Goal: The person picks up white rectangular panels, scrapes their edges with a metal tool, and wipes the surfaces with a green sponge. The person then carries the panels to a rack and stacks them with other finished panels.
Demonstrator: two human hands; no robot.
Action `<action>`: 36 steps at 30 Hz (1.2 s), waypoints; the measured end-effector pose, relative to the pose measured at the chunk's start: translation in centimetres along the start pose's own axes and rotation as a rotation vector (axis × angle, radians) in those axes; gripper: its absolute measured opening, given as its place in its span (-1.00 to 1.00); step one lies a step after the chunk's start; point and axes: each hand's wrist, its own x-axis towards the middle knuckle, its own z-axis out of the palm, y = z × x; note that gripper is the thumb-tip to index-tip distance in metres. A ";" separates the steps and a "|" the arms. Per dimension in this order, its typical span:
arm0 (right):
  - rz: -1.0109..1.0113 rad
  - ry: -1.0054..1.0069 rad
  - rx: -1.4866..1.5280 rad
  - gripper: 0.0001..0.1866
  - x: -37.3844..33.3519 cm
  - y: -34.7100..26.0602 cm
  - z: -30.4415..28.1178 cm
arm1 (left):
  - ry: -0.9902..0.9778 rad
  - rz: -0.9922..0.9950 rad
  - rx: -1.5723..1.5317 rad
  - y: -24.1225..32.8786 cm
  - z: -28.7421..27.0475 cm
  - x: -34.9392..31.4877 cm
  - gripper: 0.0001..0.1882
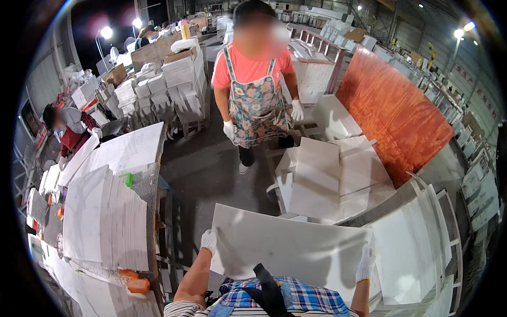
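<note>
I hold a large white stone slab (pixel 288 245) flat in front of my body. My left hand (pixel 209 241), in a white glove, grips the slab's left edge. My right hand (pixel 365 262), also gloved, grips its right edge. A stack of similar white slabs (pixel 317 177) lies just beyond it on a low support. A person in a red shirt and flowered apron (pixel 255 90) stands facing me past that stack, white-gloved hands hanging at their sides.
A table (pixel 105 222) stacked with white slabs stands on my left, orange tools (pixel 138 285) at its near edge. A large orange-red panel (pixel 396 116) leans at the right. White racks (pixel 438 232) sit at my right. Another person (pixel 68 129) works far left. Stacked boxes (pixel 179 74) stand behind.
</note>
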 end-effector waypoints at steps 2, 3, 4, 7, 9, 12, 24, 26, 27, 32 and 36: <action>-0.071 -0.043 0.000 -0.63 1.6 -2.0 2.1 | -0.028 0.028 0.065 1.7 1.0 2.8 -0.33; -0.056 -0.055 0.006 -0.63 2.9 -1.7 3.2 | -0.015 0.025 0.083 2.5 1.2 4.0 -0.33; -0.039 -0.064 0.009 -0.63 4.2 -1.2 4.4 | -0.007 0.021 0.103 4.2 1.3 4.2 -0.33; 0.101 -0.107 -0.068 -0.50 7.7 -1.2 7.4 | 0.014 0.022 0.105 5.0 2.4 8.5 -0.33; 0.182 -0.152 -0.091 -0.39 10.4 -1.3 9.8 | 0.028 0.011 0.087 5.3 3.1 11.4 -0.34; 0.186 -0.148 -0.020 -0.40 15.1 0.4 13.6 | 0.018 -0.022 0.028 11.3 4.8 14.7 -0.35; 0.033 -0.150 0.069 -0.45 31.8 -0.7 19.4 | -0.038 -0.070 0.156 23.5 14.3 23.7 -0.24; 0.080 -0.098 0.104 -0.47 32.1 -0.9 19.7 | -0.085 -0.080 0.194 24.8 15.9 24.4 -0.21; 0.119 -0.058 0.115 -0.47 31.9 -1.0 19.6 | -0.109 -0.087 0.204 25.8 16.2 25.0 -0.21; 0.216 0.042 0.192 -0.51 31.7 -0.5 19.5 | -0.233 0.181 0.447 27.4 18.7 29.1 -0.36; 0.127 0.031 0.406 -0.53 30.5 2.0 16.5 | -0.346 0.079 0.247 31.9 22.5 31.6 -0.35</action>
